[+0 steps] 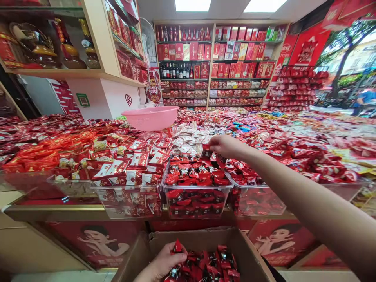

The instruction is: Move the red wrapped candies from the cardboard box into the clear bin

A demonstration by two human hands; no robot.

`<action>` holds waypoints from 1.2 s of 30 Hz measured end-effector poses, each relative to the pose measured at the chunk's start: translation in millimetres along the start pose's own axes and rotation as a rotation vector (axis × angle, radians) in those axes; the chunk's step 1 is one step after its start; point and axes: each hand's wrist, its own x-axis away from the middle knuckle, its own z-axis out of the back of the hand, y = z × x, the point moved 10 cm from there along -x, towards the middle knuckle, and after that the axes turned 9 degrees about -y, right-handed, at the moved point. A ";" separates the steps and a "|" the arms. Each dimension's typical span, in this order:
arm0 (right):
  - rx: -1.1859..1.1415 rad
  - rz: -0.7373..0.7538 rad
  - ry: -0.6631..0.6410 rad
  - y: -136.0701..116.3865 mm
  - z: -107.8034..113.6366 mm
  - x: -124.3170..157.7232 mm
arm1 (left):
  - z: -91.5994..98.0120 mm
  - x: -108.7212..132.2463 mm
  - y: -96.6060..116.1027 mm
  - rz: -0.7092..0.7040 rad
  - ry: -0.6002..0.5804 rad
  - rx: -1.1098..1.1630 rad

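Note:
My right hand (225,147) reaches over the back right part of a clear plastic bin (197,188), its fingers closed on a red-wrapped candy (206,152) with a dark label. Rows of the same red packets (196,172) fill that bin. Lower down, my left hand (167,260) is inside an open cardboard box (194,235), thumb and fingers closed around a red-wrapped candy (178,246). Loose red candies (211,264) lie in the box beside that hand.
Neighbouring clear bins hold red-and-white packets (141,166) and other red candies (249,178). White packets (189,137) are heaped behind. A pink plastic basin (151,117) rests on the candy at the back left. Shelves (213,66) of bottles and boxes line the far wall.

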 end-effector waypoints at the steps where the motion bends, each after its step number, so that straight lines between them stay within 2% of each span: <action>1: 0.058 -0.052 -0.137 8.5 -13.1 -13.0 | 1.0 0.2 -0.8 0.005 0.009 -0.003; 3: 0.130 -0.103 -0.349 18.5 -37.9 -27.0 | 2.5 0.4 -1.6 0.006 0.022 0.010; 4: 0.151 -0.114 -0.404 20.4 -46.7 -30.5 | 3.5 0.5 -1.7 0.003 0.030 0.021; 7: 0.198 -0.117 -0.419 19.1 -59.6 -37.1 | 5.9 0.7 -1.9 -0.002 0.042 0.039; 10: 0.240 -0.107 -0.330 16.5 -55.4 -41.1 | 7.7 -0.7 -3.8 -0.010 0.039 0.026; 13: 0.235 -0.093 -0.175 15.5 -34.4 -38.2 | 8.8 -4.0 -7.2 -0.035 0.020 0.016; 16: -0.012 -0.024 0.064 6.8 -6.1 -16.5 | 7.4 -5.5 -4.7 -0.051 0.005 -0.001; 18: -0.250 0.071 0.160 -7.1 -1.5 8.5 | 0.9 -2.5 9.8 -0.082 -0.006 -0.019; 19: -0.344 0.126 0.161 -17.7 -6.5 21.7 | -5.5 0.5 21.9 -0.107 -0.021 -0.023; 23: -0.522 0.317 0.071 -66.4 -47.5 69.4 | -41.4 21.2 90.3 -0.264 -0.079 0.044; 25: -0.512 0.346 0.061 -81.2 -64.9 84.2 | -58.9 32.4 124.7 -0.371 -0.090 0.101; 27: -0.498 0.348 0.077 -87.4 -74.3 92.5 | -67.2 40.5 145.9 -0.444 -0.035 0.197; 31: -0.587 0.291 0.037 -78.4 -84.6 97.2 | -69.7 46.8 149.6 -0.460 0.101 0.296; 36: -0.884 0.180 -0.342 -55.1 -128.4 103.0 | -63.4 47.8 143.6 -0.499 0.107 0.256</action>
